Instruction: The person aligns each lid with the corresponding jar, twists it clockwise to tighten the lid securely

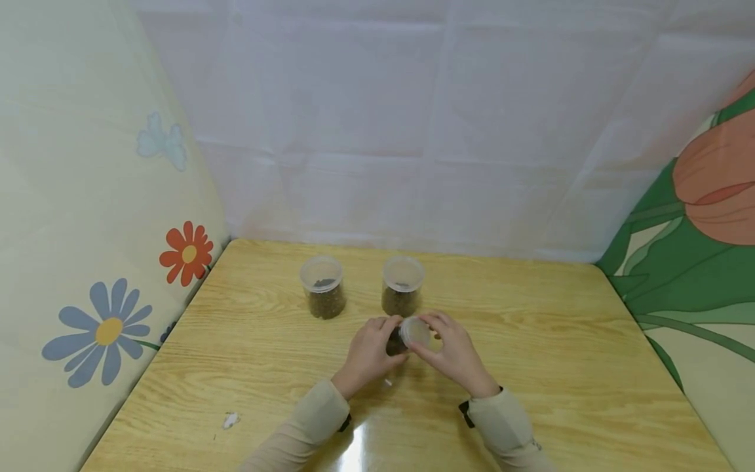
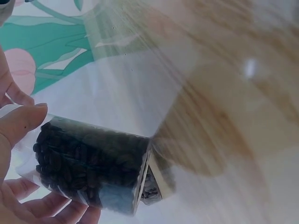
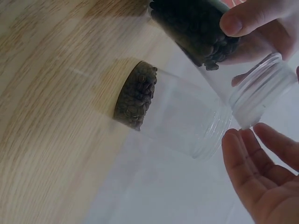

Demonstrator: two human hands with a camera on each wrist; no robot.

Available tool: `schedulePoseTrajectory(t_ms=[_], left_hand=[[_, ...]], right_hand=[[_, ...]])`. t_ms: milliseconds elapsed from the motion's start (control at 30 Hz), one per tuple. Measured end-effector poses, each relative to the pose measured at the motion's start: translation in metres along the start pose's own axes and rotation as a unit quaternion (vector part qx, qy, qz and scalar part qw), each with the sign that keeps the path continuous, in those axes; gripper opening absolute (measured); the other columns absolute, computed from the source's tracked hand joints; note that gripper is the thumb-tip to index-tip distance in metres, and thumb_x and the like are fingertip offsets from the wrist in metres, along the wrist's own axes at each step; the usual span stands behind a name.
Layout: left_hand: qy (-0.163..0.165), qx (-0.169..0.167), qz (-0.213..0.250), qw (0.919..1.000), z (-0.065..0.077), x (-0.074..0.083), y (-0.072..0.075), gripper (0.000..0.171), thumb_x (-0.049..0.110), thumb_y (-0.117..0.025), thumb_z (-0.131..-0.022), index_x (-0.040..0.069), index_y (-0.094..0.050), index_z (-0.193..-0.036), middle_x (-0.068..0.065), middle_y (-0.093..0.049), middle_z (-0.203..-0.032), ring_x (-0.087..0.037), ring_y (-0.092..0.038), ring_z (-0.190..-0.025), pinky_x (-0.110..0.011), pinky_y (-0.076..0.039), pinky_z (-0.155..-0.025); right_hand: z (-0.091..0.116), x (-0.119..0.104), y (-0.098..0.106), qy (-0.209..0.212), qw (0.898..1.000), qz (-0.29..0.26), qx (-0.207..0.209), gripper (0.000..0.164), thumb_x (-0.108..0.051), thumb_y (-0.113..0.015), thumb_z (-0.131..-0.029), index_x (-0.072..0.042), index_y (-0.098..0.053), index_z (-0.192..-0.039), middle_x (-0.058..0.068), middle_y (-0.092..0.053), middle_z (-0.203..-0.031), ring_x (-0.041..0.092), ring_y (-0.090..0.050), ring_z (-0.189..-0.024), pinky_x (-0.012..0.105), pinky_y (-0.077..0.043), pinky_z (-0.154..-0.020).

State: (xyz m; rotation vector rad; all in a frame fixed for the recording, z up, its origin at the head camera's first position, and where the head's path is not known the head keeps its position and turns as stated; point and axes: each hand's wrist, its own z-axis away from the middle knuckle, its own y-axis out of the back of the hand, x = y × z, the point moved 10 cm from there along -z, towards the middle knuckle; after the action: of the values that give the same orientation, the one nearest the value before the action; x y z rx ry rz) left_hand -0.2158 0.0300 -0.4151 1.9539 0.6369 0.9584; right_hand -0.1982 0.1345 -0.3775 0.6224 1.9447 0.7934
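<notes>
In the head view my left hand (image 1: 373,347) grips a clear jar (image 2: 93,163) partly filled with dark beans. The jar is tilted, its mouth end toward the right hand. My right hand (image 1: 451,347) holds that end, thumb and fingertips on opposite sides of its round rim (image 3: 261,88). Whether a clear lid sits on the rim, I cannot tell. Behind the hands stand two upright clear jars, a left jar (image 1: 324,298) and a right jar (image 1: 402,298), each with dark contents in the lower part. The right wrist view shows one standing jar (image 3: 135,95) beside the tilted one.
The wood-grain table (image 1: 253,354) bears a small whitish patch (image 1: 231,419) at the front left. A pale cloth (image 1: 377,118) hangs behind it. Flower-patterned cloths line the left side (image 1: 71,196) and the right side (image 1: 708,262).
</notes>
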Motion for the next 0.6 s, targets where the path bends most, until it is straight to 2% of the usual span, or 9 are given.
schedulePoseTrajectory(t_ms=[167,333,433,600], left_hand=[[0.005,-0.010,-0.004,0.9999,-0.002,0.002,0.001,0.062,0.034,-0.079,-0.069,0.012,-0.052,-0.121,-0.010,-0.059,-0.107,-0.024,-0.056,-0.094,-0.039,-0.050,-0.075],[0.000,-0.013,-0.009,0.9999,-0.002,0.003,0.000,0.063,0.034,-0.079,-0.069,0.011,-0.052,-0.121,-0.010,-0.060,-0.107,-0.024,-0.057,-0.093,-0.038,-0.051,-0.074],[-0.003,-0.012,-0.013,0.9998,-0.002,0.004,-0.001,0.063,0.034,-0.079,-0.069,0.010,-0.052,-0.121,-0.010,-0.060,-0.107,-0.024,-0.057,-0.093,-0.038,-0.051,-0.074],[-0.005,-0.010,-0.013,0.9998,-0.003,0.004,-0.002,0.063,0.034,-0.079,-0.069,0.010,-0.052,-0.121,-0.010,-0.060,-0.107,-0.024,-0.057,-0.094,-0.038,-0.050,-0.075]], right_hand=[[0.000,0.002,0.001,-0.010,1.000,-0.007,0.000,0.047,-0.024,-0.073,-0.077,-0.001,-0.058,-0.116,0.015,-0.056,-0.116,0.029,-0.056,-0.099,0.039,-0.052,-0.071],[0.001,0.001,0.002,0.022,0.999,-0.033,-0.017,0.057,-0.020,-0.074,-0.076,0.001,-0.052,-0.124,0.020,-0.049,-0.124,0.033,-0.051,-0.108,0.043,-0.051,-0.075],[0.000,0.002,0.001,0.027,0.997,-0.066,-0.035,0.060,-0.016,-0.075,-0.075,0.001,-0.049,-0.127,0.023,-0.047,-0.126,0.036,-0.048,-0.110,0.044,-0.050,-0.077],[-0.002,0.012,-0.002,-0.002,0.988,-0.142,-0.056,0.061,-0.013,-0.075,-0.075,0.001,-0.048,-0.128,0.022,-0.048,-0.125,0.034,-0.050,-0.108,0.046,-0.050,-0.078]])
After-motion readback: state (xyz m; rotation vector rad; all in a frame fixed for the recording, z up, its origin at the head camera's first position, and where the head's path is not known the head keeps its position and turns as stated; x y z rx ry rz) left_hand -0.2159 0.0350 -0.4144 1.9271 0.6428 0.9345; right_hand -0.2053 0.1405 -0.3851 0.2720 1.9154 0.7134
